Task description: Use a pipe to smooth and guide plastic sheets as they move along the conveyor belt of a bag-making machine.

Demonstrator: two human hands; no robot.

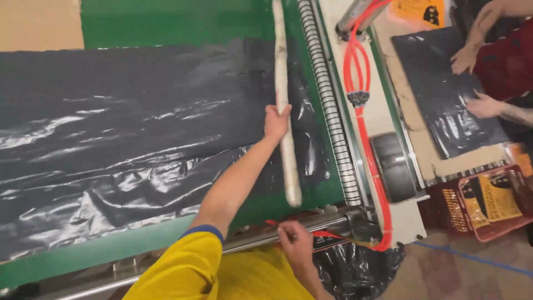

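My left hand (276,121) grips a long white padded rod (282,72) that lies across a green machine bed (166,22). A wide sheet of shiny black plastic film (122,139) covers most of the bed to the left of the rod. My right hand (294,240) is closed at the machine's near metal rail (244,244), pinching something thin and red there; what it is cannot be told. Below that hand, black film (355,269) bunches up under the edge.
A ribbed metal roller (327,105) and red hoses (361,116) run beside the rod, with a dark wheel (393,166). At the right, another person's hands (472,78) press a black plastic sheet (444,94) on a table. A red crate (488,205) holds yellow packets.
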